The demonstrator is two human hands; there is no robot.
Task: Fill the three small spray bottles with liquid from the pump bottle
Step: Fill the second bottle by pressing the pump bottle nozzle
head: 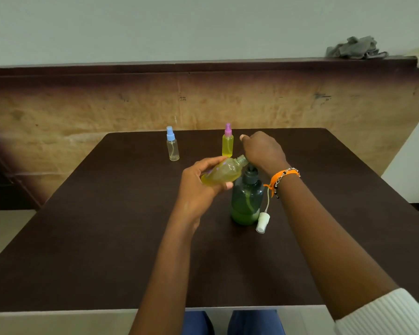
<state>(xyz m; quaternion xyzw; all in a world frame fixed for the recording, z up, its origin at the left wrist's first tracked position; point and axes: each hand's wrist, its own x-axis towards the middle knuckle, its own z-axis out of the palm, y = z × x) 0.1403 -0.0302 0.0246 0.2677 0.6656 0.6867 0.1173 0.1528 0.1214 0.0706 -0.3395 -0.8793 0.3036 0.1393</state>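
Note:
My left hand (198, 187) grips a small uncapped spray bottle (224, 174), tilted with its threaded neck toward the pump's spout and holding yellow liquid. My right hand (261, 148) rests on top of the dark green pump bottle (247, 201), covering its pump head. The white spray cap (262, 222) with its thin tube lies on the table right of the pump bottle. A pink-capped spray bottle (228, 142) full of yellow liquid stands behind. A blue-capped spray bottle (172, 145), clear and seemingly without liquid, stands at the back left.
Everything stands on a dark brown table (107, 226) in front of a tan wall panel. A grey cloth (356, 48) lies on the ledge at the far upper right. My knees show below the table's near edge.

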